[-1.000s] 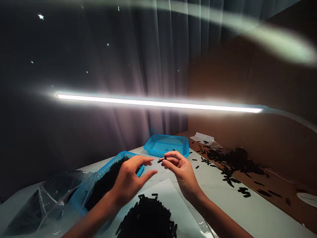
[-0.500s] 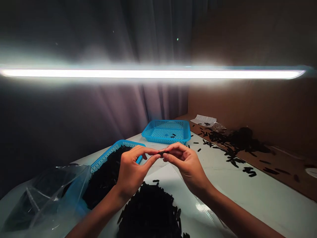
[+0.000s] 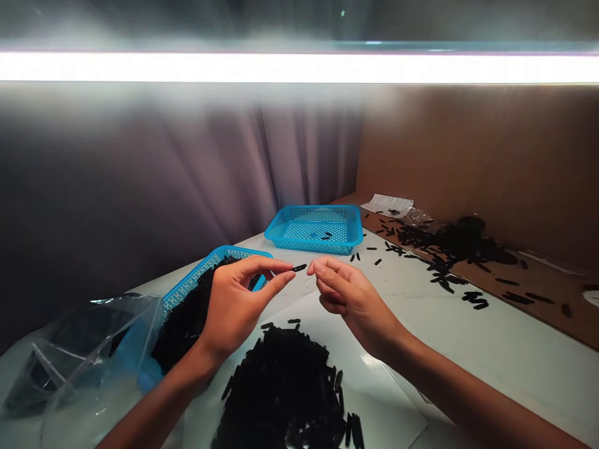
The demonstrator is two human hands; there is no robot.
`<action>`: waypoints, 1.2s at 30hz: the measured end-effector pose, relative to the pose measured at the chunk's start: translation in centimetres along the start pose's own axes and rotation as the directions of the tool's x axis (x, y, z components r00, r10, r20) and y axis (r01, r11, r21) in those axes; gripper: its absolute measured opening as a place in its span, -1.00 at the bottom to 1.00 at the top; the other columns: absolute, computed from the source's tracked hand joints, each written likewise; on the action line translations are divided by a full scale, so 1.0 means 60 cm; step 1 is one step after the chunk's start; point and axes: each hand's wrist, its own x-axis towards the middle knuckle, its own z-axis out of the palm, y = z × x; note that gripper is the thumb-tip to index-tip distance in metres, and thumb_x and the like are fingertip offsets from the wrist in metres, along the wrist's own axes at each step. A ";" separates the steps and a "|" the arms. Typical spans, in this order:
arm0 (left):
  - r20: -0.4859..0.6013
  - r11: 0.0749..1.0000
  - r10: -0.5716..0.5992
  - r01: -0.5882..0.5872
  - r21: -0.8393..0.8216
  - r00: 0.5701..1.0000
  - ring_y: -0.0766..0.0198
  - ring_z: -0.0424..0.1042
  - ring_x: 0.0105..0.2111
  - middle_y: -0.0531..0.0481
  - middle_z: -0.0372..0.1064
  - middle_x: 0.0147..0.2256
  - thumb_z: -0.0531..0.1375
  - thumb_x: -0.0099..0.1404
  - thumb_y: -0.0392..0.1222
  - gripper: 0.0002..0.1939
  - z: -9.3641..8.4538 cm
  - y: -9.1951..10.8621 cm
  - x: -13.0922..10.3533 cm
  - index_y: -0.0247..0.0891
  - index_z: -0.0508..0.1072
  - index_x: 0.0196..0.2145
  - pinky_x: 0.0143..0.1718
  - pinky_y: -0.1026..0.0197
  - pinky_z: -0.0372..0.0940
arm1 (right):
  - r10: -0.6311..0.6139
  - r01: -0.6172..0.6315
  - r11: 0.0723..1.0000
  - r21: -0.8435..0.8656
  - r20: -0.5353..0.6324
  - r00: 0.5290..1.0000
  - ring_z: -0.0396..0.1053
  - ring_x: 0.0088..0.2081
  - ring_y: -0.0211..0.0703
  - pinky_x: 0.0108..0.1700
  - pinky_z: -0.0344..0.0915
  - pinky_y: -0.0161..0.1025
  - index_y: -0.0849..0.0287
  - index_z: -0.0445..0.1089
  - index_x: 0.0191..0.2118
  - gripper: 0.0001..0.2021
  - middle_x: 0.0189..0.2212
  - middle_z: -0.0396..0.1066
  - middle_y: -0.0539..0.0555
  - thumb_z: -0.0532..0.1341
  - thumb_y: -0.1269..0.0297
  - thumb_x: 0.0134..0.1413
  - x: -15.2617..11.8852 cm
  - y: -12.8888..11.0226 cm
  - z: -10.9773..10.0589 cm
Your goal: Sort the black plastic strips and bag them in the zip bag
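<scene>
My left hand (image 3: 238, 299) pinches a small black strip (image 3: 299, 268) between thumb and fingertips, its free end pointing right. Just right of the strip is my right hand (image 3: 349, 287), thumb and index finger pressed together; whether something tiny is between them is too small to tell. Below both hands a large heap of black strips (image 3: 285, 380) lies on a white sheet. Behind my left hand stands a blue basket (image 3: 187, 287) full of black pieces. Farther back, a second blue basket (image 3: 313, 240) holds a few black strips.
A clear plastic bag (image 3: 70, 362) lies at the left. Black pieces (image 3: 458, 246) are piled and scattered along the brown board at the right, near a paper sheet (image 3: 387, 204). A bright tube light (image 3: 299, 67) crosses above the table.
My hands have moved apart; the strip that both fingers touched is now only in my left hand. The view has tilted down, so the light sits higher.
</scene>
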 end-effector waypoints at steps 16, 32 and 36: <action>0.084 0.999 0.016 -0.014 -0.032 0.996 0.25 0.57 -0.28 0.05 0.64 -0.32 0.43 0.18 -0.18 -0.93 -0.003 0.000 -0.003 -0.13 0.68 -0.33 -0.26 0.28 0.45 | 0.024 -0.031 0.997 0.067 0.106 0.994 -0.25 -0.55 -0.37 -0.54 -0.26 -0.28 0.21 0.44 -0.35 -0.73 -0.60 -0.14 -0.18 0.39 0.10 0.12 -0.001 -0.011 -0.007; 0.114 1.000 0.022 -0.024 0.018 0.993 0.23 0.55 -0.35 0.01 0.61 -0.38 0.35 0.27 -0.12 -0.86 0.005 0.000 -0.003 -0.20 0.66 -0.38 -0.26 0.25 0.41 | 0.070 -0.093 0.984 0.150 0.150 0.986 -0.32 -0.53 -0.33 -0.55 -0.26 -0.30 0.17 0.34 -0.45 -0.67 -0.60 -0.18 -0.18 0.41 0.09 0.09 -0.002 -0.002 -0.004; 0.186 0.996 -0.045 0.059 -0.068 0.982 0.19 0.59 -0.32 -0.03 0.62 -0.37 0.32 0.31 -0.06 -0.79 0.004 0.001 0.001 -0.23 0.65 -0.38 -0.21 0.24 0.46 | 0.062 -0.089 0.983 0.159 0.169 0.984 -0.30 -0.55 -0.36 -0.55 -0.25 -0.30 0.17 0.30 -0.48 -0.63 -0.61 -0.17 -0.19 0.41 0.07 0.09 -0.003 -0.001 -0.003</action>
